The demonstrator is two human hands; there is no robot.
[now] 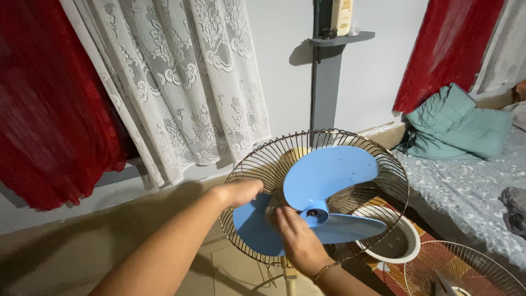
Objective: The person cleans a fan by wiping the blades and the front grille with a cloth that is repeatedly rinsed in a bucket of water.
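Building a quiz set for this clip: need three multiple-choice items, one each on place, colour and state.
1. Where is the detached wire fan guard?
A. lower right floor
B. on the bed
C. on the shelf

2. What colour is the three-bladed plastic fan blade?
A. white
B. blue
C. red

3. What is the left hand doing?
A. hanging free
B. holding the curtain
C. gripping the rear wire grille's rim

Answers:
1 A: the detached wire fan guard lies there.
2 B: the fan blade is light blue.
3 C: left hand fingers curl on the rear wire grille.
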